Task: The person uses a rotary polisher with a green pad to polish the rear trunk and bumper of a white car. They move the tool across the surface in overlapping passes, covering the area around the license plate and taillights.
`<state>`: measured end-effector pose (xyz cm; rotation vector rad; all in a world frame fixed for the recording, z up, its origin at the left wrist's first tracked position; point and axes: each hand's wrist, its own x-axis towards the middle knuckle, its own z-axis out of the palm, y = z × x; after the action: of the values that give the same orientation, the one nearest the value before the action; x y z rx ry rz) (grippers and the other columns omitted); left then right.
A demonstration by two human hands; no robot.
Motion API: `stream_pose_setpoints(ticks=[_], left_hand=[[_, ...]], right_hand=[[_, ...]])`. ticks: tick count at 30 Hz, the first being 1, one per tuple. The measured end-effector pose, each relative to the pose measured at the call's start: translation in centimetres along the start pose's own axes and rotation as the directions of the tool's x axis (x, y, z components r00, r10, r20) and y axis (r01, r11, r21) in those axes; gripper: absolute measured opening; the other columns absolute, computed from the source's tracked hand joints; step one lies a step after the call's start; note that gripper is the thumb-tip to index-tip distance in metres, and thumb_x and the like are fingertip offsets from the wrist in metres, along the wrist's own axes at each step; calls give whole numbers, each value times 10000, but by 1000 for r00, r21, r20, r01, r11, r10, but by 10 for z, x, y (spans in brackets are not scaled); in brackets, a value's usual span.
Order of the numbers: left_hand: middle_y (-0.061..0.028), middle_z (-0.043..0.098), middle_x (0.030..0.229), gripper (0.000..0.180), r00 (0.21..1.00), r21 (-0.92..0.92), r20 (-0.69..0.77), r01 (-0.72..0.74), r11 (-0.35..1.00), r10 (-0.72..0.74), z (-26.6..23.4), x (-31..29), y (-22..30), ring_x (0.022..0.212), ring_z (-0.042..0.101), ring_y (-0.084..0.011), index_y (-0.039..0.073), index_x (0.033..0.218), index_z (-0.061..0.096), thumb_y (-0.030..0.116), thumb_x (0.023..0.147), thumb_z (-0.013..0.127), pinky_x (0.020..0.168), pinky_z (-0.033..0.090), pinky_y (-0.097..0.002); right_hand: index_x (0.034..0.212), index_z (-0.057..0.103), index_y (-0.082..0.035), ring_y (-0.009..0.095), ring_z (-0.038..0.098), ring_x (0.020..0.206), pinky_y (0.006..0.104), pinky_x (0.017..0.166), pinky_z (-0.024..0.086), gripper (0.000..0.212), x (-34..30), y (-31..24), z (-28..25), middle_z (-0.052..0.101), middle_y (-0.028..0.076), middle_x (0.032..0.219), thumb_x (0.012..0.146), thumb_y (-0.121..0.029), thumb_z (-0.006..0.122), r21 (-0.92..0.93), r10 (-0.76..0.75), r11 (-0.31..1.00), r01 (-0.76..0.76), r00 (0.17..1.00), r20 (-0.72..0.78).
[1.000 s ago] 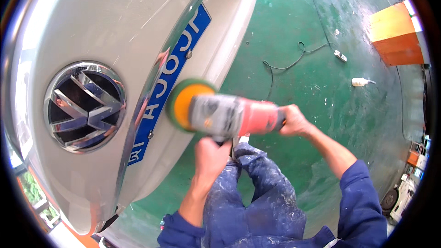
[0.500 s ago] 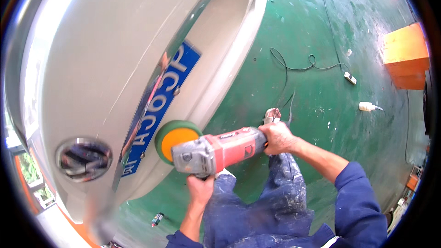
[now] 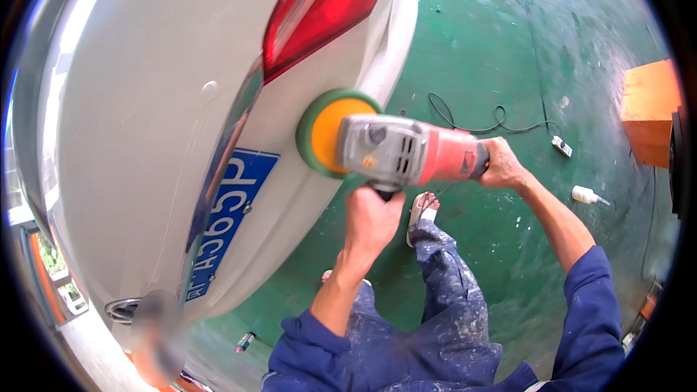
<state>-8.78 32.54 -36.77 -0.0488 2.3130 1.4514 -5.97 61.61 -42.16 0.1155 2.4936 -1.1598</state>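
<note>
A red and grey polishing machine [image 3: 414, 151] is held between my two hands. My left hand [image 3: 372, 218] is wrapped round its black side handle, beneath the grey head. My right hand [image 3: 502, 163] grips the dark rear end of the body. The round pad [image 3: 330, 134], yellow with a green edge, stands on edge against or very near the white car's rear [image 3: 160, 101], just below the red tail light [image 3: 327, 11]. Whether it touches the paint I cannot tell. Below the pad in the picture is the blue licence plate [image 3: 236, 218], with a chrome strip [image 3: 225, 152] along it.
On the green floor a dark cable [image 3: 534, 36] loops to a white socket strip [image 3: 562, 147]. A white squeeze bottle [image 3: 587, 195] lies at the right, near an orange box [image 3: 650, 109]. A small can [image 3: 246, 341] lies lower left. My sandalled foot [image 3: 423, 218] is beneath the machine.
Both hands have carried the polishing machine up and to the right, from beside the licence plate to below the tail light. More of the tail light shows; the round car badge is now mostly covered.
</note>
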Motion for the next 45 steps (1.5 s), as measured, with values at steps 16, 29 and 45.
stream_pose_setpoints(ticks=[16, 29, 45], left_hand=[[-59, 567, 553, 175, 988, -133, -102, -130, 983, 117, 23, 29, 3, 499, 523, -98, -53, 748, 609, 65, 856, 679, 467, 409, -327], [-101, 624, 679, 137, 992, -4, -65, -108, 994, 107, 18, 29, 10, 673, 533, -96, -75, 899, 655, 39, 829, 684, 619, 480, -344], [-276, 638, 694, 243, 989, -12, -32, -146, 989, 146, 22, 49, 21, 763, 693, -444, -94, 826, 643, 134, 828, 730, 588, 520, -400]], right_hand=[[1170, 715, -26, 353, 693, 746, 363, 770, 557, 517, 44, 8, -46, 678, 266, 885, 654, -13, 742, -145, -167, 977, 154, 983, -82], [1159, 706, -38, 222, 723, 793, 338, 786, 560, 491, 44, 14, -25, 711, 230, 891, 668, -20, 725, 25, -149, 988, 149, 988, -29], [1166, 713, -11, 359, 735, 915, 353, 795, 560, 491, 51, 28, -35, 714, 244, 1029, 675, 0, 718, -24, -88, 996, 86, 992, -91]])
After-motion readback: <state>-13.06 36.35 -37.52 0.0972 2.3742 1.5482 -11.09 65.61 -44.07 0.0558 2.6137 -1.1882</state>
